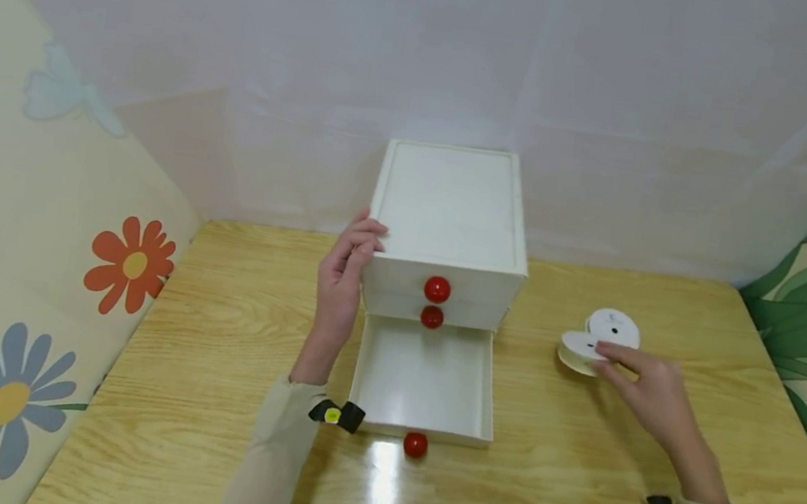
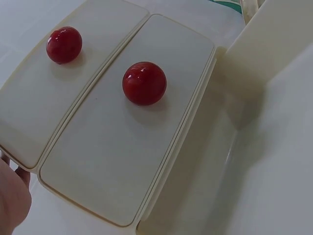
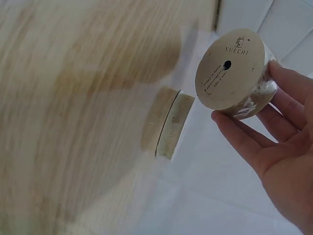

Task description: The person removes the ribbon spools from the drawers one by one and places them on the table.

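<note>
A small white drawer cabinet (image 1: 454,208) with red ball knobs stands on the table, its bottom drawer (image 1: 426,377) pulled out with a bare floor. My left hand (image 1: 346,278) rests against the cabinet's left side, fingertips over the top edge; the left wrist view catches only part of this hand (image 2: 12,198) at the lower left. Over on the right, my right hand (image 1: 647,391) pinches a ribbon spool (image 1: 579,351) by its rim, printed label showing in the right wrist view. A second ribbon spool (image 1: 620,325) lies on the table just behind it.
The wood-grain table (image 1: 204,396) runs back to a pale cloth wall (image 1: 320,65). Flower-printed panels (image 1: 7,405) flank both sides. In front of the cabinet, the open drawer's red knob (image 1: 415,444) sticks out toward me.
</note>
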The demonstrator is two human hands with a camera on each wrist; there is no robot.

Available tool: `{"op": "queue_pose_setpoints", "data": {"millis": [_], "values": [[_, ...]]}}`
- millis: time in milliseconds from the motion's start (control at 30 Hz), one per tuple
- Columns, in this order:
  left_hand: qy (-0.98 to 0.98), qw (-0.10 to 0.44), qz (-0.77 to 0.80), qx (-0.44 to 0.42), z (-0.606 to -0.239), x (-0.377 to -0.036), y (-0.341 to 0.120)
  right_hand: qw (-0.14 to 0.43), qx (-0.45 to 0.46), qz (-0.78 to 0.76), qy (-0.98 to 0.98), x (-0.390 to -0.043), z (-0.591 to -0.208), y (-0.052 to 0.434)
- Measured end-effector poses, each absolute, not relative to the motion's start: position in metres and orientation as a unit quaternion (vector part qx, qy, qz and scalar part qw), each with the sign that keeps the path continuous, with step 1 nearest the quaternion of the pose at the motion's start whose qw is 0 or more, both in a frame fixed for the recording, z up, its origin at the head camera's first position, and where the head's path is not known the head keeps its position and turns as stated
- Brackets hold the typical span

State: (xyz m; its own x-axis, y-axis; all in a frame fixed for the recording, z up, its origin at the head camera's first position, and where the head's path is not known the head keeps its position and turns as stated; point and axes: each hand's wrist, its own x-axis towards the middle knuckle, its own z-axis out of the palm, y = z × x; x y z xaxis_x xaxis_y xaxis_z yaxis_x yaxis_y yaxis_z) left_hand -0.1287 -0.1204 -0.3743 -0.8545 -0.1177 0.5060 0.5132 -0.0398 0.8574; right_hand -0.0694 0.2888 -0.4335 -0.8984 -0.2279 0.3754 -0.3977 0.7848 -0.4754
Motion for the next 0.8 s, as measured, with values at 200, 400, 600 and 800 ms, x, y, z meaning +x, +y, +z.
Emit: {"op": "queue_pose_setpoints", "data": {"millis": [200, 400, 600, 800], "values": [[-0.655, 0.223, -0.706, -0.151, -0.374, -0.127, -0.12, 0.132, 0.171, 0.276, -0.936, -0.071, -0.438, 0.288], [-0.655, 0.222, -0.706, -0.154, -0.373, -0.127, -0.12, 0.146, 0.214, 0.251, -0.933, -0.074, -0.442, 0.285], [-0.659, 0.222, -0.702, -0.152, -0.374, -0.128, -0.121, 0.168, 0.244, 0.242, -0.924, -0.079, -0.447, 0.282], [-0.658, 0.225, -0.703, -0.151, -0.375, -0.129, -0.12, 0.186, 0.269, 0.219, -0.919, -0.085, -0.454, 0.28]]}}
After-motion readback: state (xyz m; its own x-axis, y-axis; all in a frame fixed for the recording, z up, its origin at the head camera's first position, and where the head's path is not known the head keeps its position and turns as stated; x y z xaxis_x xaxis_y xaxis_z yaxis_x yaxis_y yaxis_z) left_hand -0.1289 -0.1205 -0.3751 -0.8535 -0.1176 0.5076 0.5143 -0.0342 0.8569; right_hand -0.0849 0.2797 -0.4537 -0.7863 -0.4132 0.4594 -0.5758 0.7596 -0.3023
